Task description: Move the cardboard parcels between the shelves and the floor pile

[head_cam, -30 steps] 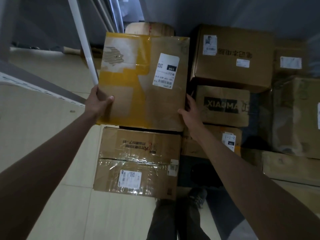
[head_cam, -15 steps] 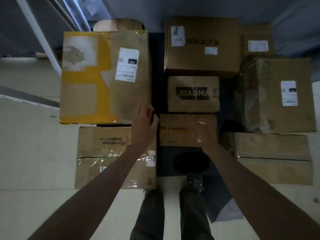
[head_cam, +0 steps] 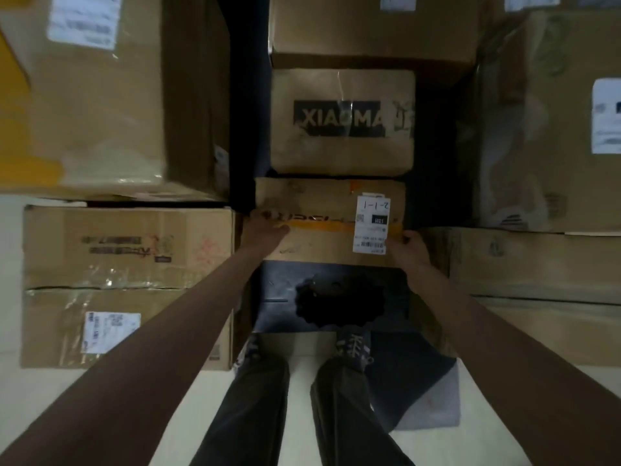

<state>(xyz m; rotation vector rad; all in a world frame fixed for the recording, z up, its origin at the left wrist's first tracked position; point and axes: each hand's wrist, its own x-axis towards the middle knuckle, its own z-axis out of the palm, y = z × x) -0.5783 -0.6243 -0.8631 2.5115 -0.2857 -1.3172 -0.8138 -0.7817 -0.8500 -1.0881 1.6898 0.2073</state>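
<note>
Your left hand (head_cam: 268, 227) lies on the left end of the small parcel (head_cam: 319, 223), fingers (head_cam: 280, 230) stretched flat across its top by the orange tape. Your right hand (head_cam: 408, 247) holds the right end, fingers curled round the corner just beside the white label (head_cam: 371, 225). The parcel sits in the floor pile, touching the XIAOMA box (head_cam: 341, 122) beyond your fingers, between the taped box (head_cam: 127, 284) on the left and the long box (head_cam: 537, 264) on the right.

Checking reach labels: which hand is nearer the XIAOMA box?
Left, narrowly. The left hand rests below the XIAOMA box's left corner; the right hand sits lower, gripping the labelled parcel's right edge.
</note>
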